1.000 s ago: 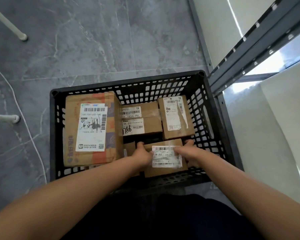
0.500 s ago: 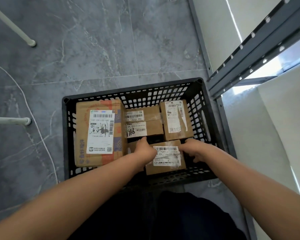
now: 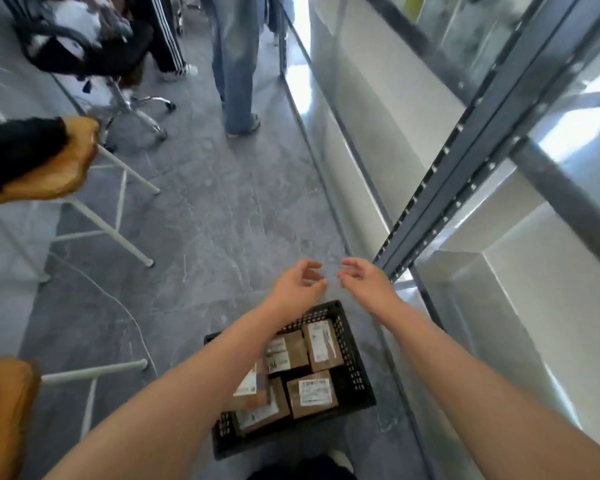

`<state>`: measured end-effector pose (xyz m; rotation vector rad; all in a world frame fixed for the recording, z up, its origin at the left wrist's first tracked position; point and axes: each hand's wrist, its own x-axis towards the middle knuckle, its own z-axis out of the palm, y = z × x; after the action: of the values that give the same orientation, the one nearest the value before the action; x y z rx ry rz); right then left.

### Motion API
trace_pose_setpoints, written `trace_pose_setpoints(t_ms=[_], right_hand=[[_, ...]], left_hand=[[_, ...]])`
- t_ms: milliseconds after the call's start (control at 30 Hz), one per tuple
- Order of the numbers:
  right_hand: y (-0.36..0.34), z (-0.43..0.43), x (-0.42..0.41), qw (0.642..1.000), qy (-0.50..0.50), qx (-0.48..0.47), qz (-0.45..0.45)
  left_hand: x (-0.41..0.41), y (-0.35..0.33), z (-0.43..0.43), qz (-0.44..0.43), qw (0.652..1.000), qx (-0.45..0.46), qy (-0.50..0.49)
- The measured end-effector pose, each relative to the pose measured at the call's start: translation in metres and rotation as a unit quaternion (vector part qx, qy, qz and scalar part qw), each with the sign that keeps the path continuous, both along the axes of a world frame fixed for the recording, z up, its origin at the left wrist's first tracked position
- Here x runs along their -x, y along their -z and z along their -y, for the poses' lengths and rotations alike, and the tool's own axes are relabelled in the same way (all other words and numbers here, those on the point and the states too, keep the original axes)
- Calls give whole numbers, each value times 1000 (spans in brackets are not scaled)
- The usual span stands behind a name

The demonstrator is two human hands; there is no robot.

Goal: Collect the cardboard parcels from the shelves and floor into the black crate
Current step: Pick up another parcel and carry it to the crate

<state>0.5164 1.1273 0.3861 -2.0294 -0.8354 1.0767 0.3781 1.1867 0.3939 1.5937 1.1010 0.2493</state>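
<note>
The black crate [image 3: 355, 365] stands on the grey floor at the bottom centre, beside the metal shelving. Several labelled cardboard parcels lie in it, among them a small one [image 3: 312, 393] at its near right and an upright one [image 3: 323, 344] at its far right. My left forearm hides the large parcel on the crate's left. My left hand [image 3: 297, 289] and my right hand [image 3: 366, 282] hover above and beyond the crate, close together, fingers loosely curled and apart. Neither hand holds anything.
Grey metal shelving [image 3: 465, 161] with white boards runs along the right. Wooden stools with white legs [image 3: 49, 174] stand at the left, and another [image 3: 4, 410] at the bottom left. A person's legs [image 3: 236, 64] and an office chair [image 3: 136, 109] are farther down the aisle.
Both hands have let go of the small parcel, which now lies in the crate, and have risen clear of it. My view has lifted from the crate up along the aisle.
</note>
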Motion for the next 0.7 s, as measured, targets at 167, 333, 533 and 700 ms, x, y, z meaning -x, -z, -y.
trace_pose_setpoints(t_ms=[167,333,533,700], right_hand=[[-192,4,-21,992,13,-113,48],[-318,18,-23,974,-21,-206,96],[-372,58,-19,956,28,-264,127],[-389,114,-3,942,120,-277,145]], left_hand=[[-19,-185,-18,63,993,-101,1],[-26,-307,-14,121,981,-147,37],[-17,-360,7,147,968,-175,108],[-15,-376,30,186,944,-183,200]])
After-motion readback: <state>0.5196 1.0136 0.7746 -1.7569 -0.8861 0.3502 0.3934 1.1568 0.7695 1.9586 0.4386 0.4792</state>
